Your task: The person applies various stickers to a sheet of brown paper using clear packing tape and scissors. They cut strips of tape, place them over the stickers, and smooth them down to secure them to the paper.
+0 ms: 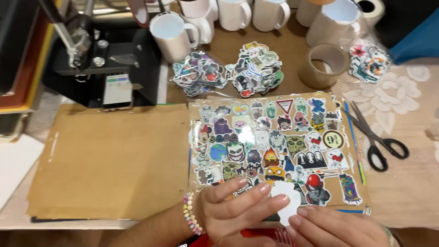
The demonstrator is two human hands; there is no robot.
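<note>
Both hands work at the near edge of the surface [109, 160], over a sheet of stickers [274, 146]. The left hand [233, 208] and right hand [334, 226] pinch a small white sticker backing [288, 201] between closed fingers [270, 203], just touching the sheet's lower edge. The piece looks thin, light and floppy, easily creased, so it is best held by its edges. Scissors [377, 137] lie to the right.

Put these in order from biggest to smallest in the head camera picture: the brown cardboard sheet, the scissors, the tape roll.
1. brown cardboard sheet, clearly the largest.
2. scissors and tape roll: they look similar overall; the scissors are longer, the roll bulkier, so unranked.
</note>
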